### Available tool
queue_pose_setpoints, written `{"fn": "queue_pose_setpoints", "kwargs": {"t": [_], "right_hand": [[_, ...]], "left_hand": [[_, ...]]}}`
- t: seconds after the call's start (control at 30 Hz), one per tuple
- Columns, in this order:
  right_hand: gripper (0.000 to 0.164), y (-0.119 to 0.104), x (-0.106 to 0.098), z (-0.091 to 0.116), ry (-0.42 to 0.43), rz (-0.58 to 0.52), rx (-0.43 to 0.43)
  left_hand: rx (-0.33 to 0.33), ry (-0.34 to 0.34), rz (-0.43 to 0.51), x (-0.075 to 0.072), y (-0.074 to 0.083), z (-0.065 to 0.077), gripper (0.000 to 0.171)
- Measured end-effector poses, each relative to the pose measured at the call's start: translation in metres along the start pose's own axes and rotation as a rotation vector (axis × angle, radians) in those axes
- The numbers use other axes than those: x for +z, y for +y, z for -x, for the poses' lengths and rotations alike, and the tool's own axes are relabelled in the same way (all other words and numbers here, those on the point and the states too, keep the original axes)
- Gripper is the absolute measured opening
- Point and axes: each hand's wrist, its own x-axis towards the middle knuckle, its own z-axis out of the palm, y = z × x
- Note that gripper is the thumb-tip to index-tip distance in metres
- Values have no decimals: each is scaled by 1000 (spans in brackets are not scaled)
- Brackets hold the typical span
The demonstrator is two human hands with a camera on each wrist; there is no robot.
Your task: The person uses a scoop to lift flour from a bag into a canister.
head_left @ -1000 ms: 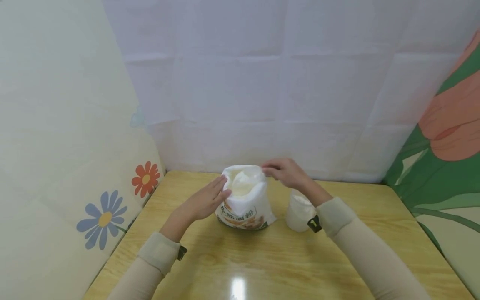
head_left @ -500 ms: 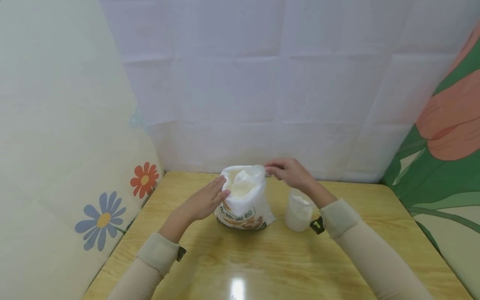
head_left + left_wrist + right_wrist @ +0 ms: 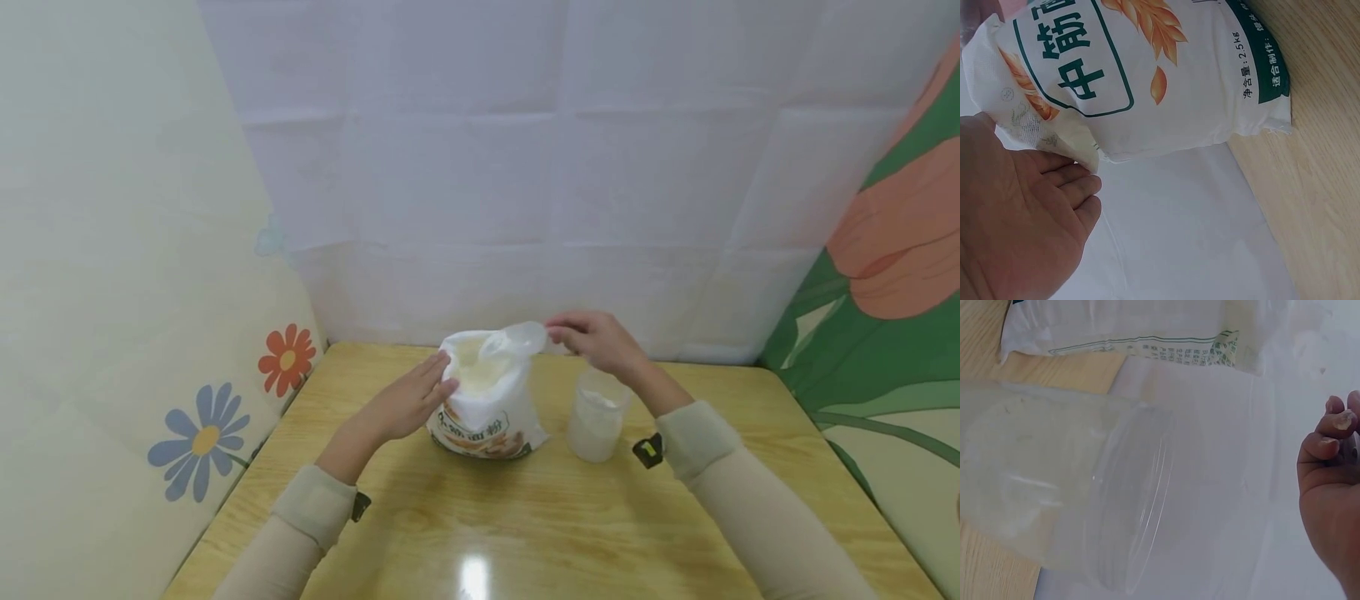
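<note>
A white flour bag (image 3: pixel 487 425) stands upright with its mouth rolled outward, pale flour (image 3: pixel 474 372) inside. My left hand (image 3: pixel 408 400) holds the bag's left rim; in the left wrist view, its bent fingers (image 3: pixel 1079 190) touch the bag's side edge. My right hand (image 3: pixel 596 342) pinches the handle end of a clear plastic scoop (image 3: pixel 521 338) with white powder in it, tilted above the bag's right rim. The handle is mostly hidden by the fingers. Below the right hand stands a clear plastic jar (image 3: pixel 597 421), without a lid, partly filled with white flour.
Bag and jar stand a small gap apart on a wood-grain table (image 3: pixel 480 508). A white cloth (image 3: pixel 457 183) hangs behind the table, with flower-printed panels (image 3: pixel 202 442) at the sides.
My right hand has moved to the right and slightly up, lifting the scoop out over the bag's right rim. The left hand stays at the left rim.
</note>
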Motion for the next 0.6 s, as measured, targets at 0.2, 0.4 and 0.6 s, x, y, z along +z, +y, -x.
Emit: {"fn": "queue_pose_setpoints", "kwargs": {"t": [0.2, 0.4, 0.6], "right_hand": [[34, 4, -9, 6, 27, 18, 13], [35, 12, -18, 14, 39, 1, 73], [35, 17, -29, 24, 70, -2, 91]], "left_hand": [[10, 11, 2, 2, -4, 0, 75], [12, 7, 6, 2, -3, 1, 75], [12, 2, 14, 0, -1, 2, 74]]}}
